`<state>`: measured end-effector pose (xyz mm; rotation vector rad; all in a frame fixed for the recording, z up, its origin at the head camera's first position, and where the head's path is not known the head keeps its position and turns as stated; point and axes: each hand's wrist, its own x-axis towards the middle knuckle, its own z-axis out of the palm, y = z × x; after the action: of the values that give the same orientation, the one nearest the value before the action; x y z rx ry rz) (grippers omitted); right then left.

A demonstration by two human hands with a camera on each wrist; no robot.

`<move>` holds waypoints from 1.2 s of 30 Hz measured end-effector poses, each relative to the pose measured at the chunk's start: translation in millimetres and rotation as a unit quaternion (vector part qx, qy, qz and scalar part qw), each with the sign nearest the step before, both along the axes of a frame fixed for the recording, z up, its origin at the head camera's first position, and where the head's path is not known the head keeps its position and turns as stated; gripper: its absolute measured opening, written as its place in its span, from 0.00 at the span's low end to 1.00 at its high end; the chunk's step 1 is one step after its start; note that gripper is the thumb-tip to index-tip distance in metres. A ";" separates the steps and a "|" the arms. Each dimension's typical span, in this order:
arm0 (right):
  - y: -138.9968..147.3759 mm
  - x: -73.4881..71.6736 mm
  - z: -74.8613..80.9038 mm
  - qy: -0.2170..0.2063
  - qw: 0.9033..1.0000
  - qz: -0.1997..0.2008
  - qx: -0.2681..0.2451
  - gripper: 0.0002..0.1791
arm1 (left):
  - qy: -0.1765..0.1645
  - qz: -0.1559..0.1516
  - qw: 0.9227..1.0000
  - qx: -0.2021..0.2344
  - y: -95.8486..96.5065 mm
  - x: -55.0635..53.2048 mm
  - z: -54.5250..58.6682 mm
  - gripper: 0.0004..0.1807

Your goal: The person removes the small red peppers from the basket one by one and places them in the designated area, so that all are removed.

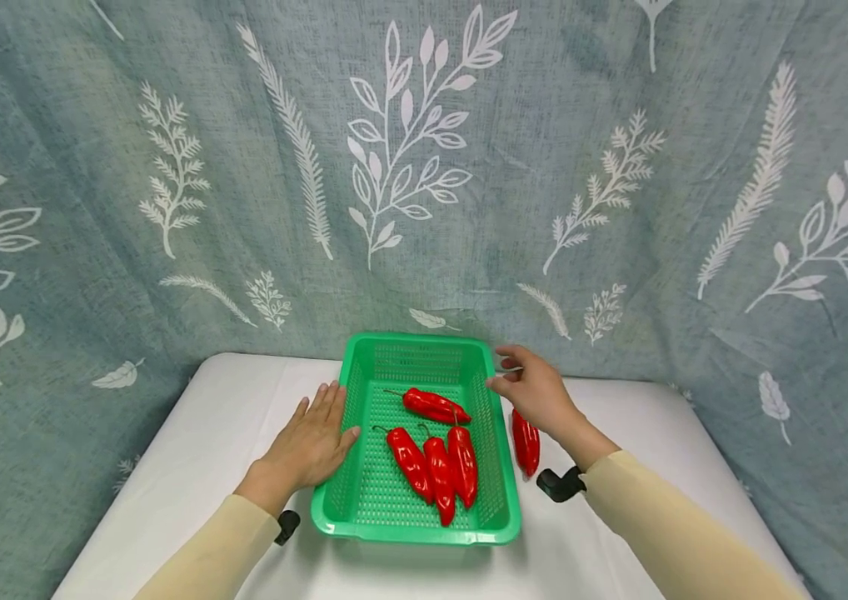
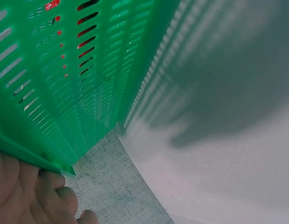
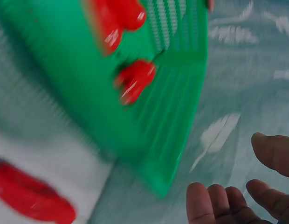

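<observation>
At the left, the left hand [image 1: 309, 446] lies along the left side of the basket [image 1: 409, 532], touching its rim with fingers extended and the thumb reaching over the edge. It pinches nothing; laid flat like this, it probably serves to steady the light plastic.

The green basket sits on the white tabletop [image 1: 169, 483], placed squarely between the two arms, seemingly so that both can reach it. Four red peppers lie inside. Three rest side by side, roughly lengthwise, stems toward the far end: the left pepper [image 1: 409, 464], the middle pepper [image 1: 439, 479] and the right pepper [image 1: 463, 467]. Beyond them the crosswise pepper [image 1: 435, 406] has its stem pointing left. They seem loosely laid, the flat floor of the basket holding them up.

Next comes the right hand [image 1: 532, 392], raised at the far part of the right rim. Its fingers are slightly bent, with a gap to the thumb, and they hold nothing; whether they touch the rim is hard to tell.

Partly hidden below that hand, the loose pepper [image 1: 526, 446] lies on the tabletop just outside the basket's right wall, apparently within easy reach.
</observation>
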<state>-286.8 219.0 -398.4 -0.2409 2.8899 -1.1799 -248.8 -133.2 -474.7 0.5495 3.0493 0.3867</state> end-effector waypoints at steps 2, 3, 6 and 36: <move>-17.5 1.1 3.1 0.001 1.000 0.017 0.000 0.33 | -0.002 0.002 1.000 0.000 -0.1 0.4 0.4 0.42; -26.4 1.3 3.8 0.004 1.000 0.024 0.003 0.33 | -0.002 0.002 1.000 -0.001 0.0 0.5 0.5 0.42; -51.9 2.1 3.4 0.018 0.999 0.047 0.009 0.34 | -0.005 0.003 1.000 0.001 0.1 0.6 1.1 0.42; -124.3 -2.6 -68.0 -0.052 0.978 0.188 0.078 0.47 | -0.007 0.010 1.000 0.001 -2.8 -1.3 -3.0 0.42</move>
<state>-289.4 94.7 -466.4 -0.6643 2.6651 -0.8713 -250.1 -136.0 -477.7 0.5141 3.0443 0.3916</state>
